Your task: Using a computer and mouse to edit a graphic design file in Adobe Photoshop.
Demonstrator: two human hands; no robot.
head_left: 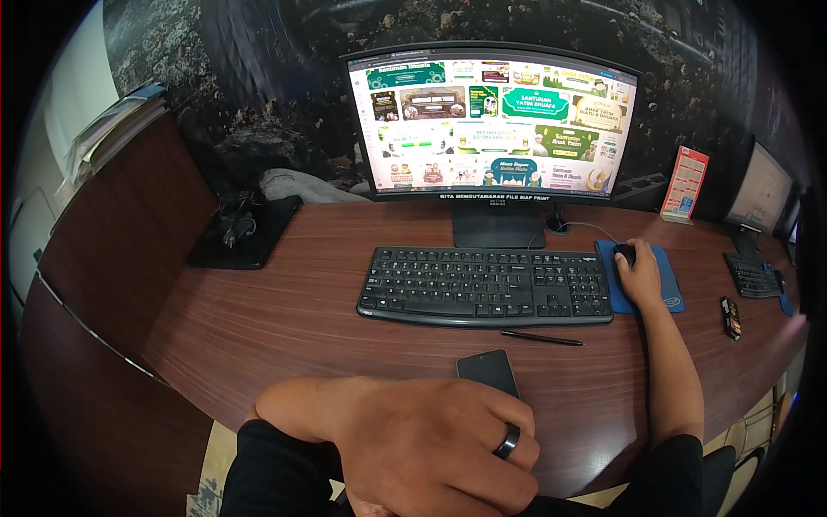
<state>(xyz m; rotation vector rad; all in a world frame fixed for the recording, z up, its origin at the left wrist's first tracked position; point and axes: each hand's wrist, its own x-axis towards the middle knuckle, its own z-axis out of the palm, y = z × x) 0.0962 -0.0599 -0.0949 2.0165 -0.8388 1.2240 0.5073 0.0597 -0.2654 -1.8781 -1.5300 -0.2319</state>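
Observation:
My right hand (641,277) rests on a dark computer mouse (624,252), its fingers curved over it. Under the mouse lies a blue mouse pad (669,291), right of a black keyboard (482,286). Close to the camera, my left hand (426,435) is raised over the desk's near edge, back side up, with a black ring (508,441) on one finger. Its fingers curl downward; the palm and whatever may be in it are hidden. Just beyond that hand a dark smartphone (488,369) lies partly covered. A black pen (543,339) lies between phone and keyboard.
A lit monitor (491,125) showing rows of colourful banner pictures stands behind the keyboard. A flat black device (263,226) with a coiled cable sits at left beside a wooden partition (108,211). At right are a small dark packet (730,318), a red card stand (686,185) and another monitor (760,189).

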